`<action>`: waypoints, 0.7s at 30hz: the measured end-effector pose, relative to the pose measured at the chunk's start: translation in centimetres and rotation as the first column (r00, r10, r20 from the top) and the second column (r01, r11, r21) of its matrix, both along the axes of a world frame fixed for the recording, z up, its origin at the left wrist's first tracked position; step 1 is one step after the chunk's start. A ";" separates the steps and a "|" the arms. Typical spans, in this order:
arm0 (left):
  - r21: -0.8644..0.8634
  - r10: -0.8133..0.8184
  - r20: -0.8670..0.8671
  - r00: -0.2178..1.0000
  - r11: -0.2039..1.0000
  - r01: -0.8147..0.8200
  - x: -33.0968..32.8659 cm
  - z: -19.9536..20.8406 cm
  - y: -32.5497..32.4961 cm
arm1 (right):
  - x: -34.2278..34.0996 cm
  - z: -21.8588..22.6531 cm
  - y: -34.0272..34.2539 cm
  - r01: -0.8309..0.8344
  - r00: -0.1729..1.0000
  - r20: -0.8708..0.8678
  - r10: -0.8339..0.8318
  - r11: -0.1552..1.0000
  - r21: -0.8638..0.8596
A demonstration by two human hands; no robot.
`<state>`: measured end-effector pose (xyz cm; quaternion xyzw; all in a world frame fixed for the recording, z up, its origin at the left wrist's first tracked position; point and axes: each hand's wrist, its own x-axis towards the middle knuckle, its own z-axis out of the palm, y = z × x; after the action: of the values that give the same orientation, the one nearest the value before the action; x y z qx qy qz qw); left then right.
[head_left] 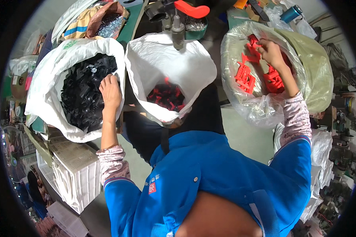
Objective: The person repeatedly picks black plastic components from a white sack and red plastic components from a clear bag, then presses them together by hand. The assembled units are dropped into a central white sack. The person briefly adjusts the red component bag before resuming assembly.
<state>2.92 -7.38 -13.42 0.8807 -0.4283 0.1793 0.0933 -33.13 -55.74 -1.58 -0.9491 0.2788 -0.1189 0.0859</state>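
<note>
My hands were well apart. At ten o'clock my left hand (110,91) reached into a white bag (45,93) of black parts (81,94); at two, my right hand (271,53) touched red parts (245,77) in a clear bag (261,112). I couldn't tell whether either gripped anything. A white sack (197,75) at twelve held red and black pieces (166,96).

side clutter
striped sack (80,27) by the right edge of the left worktop (133,19); wrench (241,17) by the left edge of the right worktop (235,23), blue bottle (291,14) farther right.
</note>
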 end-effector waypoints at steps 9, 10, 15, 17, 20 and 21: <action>-0.627 -0.688 -0.656 0.311 0.268 -0.731 0.7 7.3 -0.2 | -0.7 -5.7 -0.6 0.134 0.977 -0.153 -0.152 0.984 -0.122; -0.531 -0.825 -0.541 0.164 0.184 -0.827 0.4 7.1 -0.9 | 0.5 -4.3 0.6 0.102 0.993 -0.064 -0.101 0.995 0.020; -0.395 -0.900 -0.231 -0.369 0.433 -0.810 -8.1 9.2 -10.4 | 6.6 -0.5 9.2 -0.142 0.940 0.227 -0.255 0.314 0.939; -0.371 -0.909 -0.124 -0.398 0.414 -0.831 -10.1 9.7 -13.4 | 8.5 0.7 12.4 -0.347 0.903 0.360 -0.233 0.096 0.933; -0.536 -0.940 -0.227 -0.255 0.339 -0.773 -11.5 9.6 -15.5 | 10.7 2.3 15.0 -0.344 0.917 0.389 -0.092 0.312 0.886; -0.571 -0.935 -0.274 -0.226 0.347 -0.744 -11.5 9.8 -15.6 | 11.2 2.7 15.4 -0.380 0.906 0.420 -0.062 0.323 0.867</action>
<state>-8.57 -22.95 -3.66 0.2765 -0.0993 -0.4021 0.8672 -21.94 -40.31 1.09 -0.7058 0.1765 -0.1084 0.6775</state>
